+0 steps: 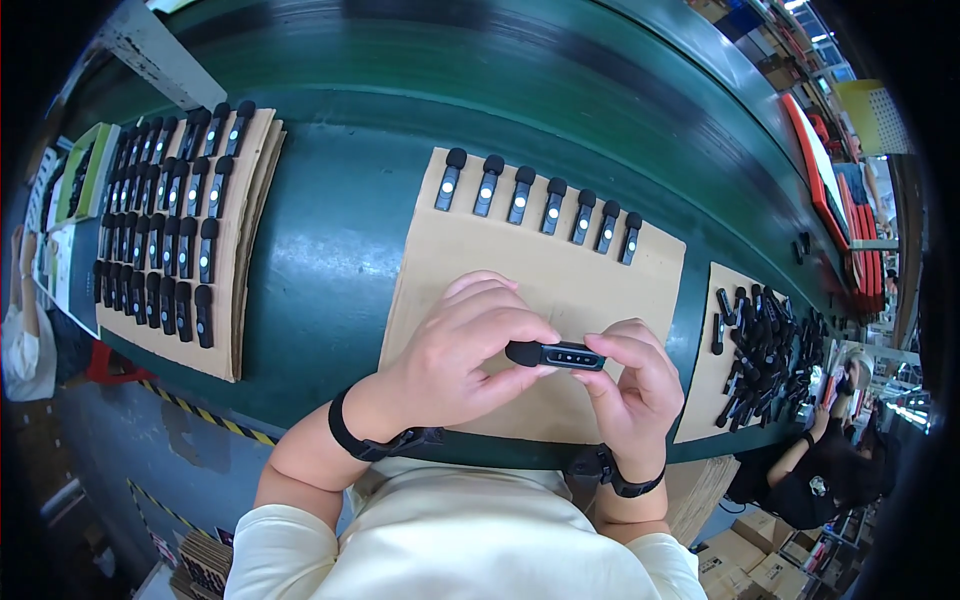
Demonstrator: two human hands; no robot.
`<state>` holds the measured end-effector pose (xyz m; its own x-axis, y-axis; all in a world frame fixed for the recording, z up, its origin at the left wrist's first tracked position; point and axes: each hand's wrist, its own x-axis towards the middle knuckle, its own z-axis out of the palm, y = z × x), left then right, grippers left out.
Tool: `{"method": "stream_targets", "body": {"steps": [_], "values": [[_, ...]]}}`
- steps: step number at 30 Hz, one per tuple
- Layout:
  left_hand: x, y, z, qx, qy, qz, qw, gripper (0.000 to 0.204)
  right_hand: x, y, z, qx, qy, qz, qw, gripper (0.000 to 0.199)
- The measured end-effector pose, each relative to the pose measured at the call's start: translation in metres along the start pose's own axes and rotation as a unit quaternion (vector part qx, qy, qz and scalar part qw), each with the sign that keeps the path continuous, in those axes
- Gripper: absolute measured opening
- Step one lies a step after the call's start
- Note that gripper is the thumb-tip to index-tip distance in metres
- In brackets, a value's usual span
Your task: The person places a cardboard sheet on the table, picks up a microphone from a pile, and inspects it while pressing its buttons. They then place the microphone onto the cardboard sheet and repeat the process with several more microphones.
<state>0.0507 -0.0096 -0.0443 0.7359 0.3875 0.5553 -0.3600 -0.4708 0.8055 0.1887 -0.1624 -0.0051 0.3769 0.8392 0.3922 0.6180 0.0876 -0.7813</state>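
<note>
Between my two hands is a small black clip-on microphone (pixel 574 356) with a foam tip, held level above a cardboard sheet (pixel 625 285). My left hand (pixel 455 345) pinches it near the foam end, thumb below and index finger above. At the other end, the thumb and fingertips of my right hand (pixel 638 385) grip the body. A row of lights or contacts shows on the side facing me. Along the far edge of the sheet lies a row of several similar microphones (pixel 553 206), foam tips pointing away.
To the left, stacked cardboard (pixel 256 180) carries several ordered rows of microphones. On the right, a loose heap of microphones (pixel 765 345) covers another cardboard sheet (pixel 697 390). All rest on a green worktable (pixel 320 230). Another person (pixel 835 465) sits at the far right; one more is at the left edge.
</note>
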Motion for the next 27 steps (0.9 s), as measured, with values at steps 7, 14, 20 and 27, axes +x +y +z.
{"method": "stream_targets", "body": {"steps": [7,14,20,27], "values": [[0.005,0.008,-0.001,-0.020,-0.004,-0.053,0.998,0.029,-0.001,0.001,0.003,0.020,0.007,-0.006,1.000,0.029],[-0.001,0.002,0.001,-0.057,-0.012,-0.044,0.997,0.027,0.000,0.000,0.011,0.054,0.007,-0.003,0.999,0.030],[0.000,0.004,0.001,-0.061,-0.005,-0.051,0.997,0.025,-0.001,-0.002,0.013,0.103,0.006,0.029,0.994,0.030],[-0.003,0.003,0.003,-0.085,0.001,-0.082,0.993,0.025,-0.002,-0.002,0.015,0.115,0.001,0.054,0.992,0.030]]}}
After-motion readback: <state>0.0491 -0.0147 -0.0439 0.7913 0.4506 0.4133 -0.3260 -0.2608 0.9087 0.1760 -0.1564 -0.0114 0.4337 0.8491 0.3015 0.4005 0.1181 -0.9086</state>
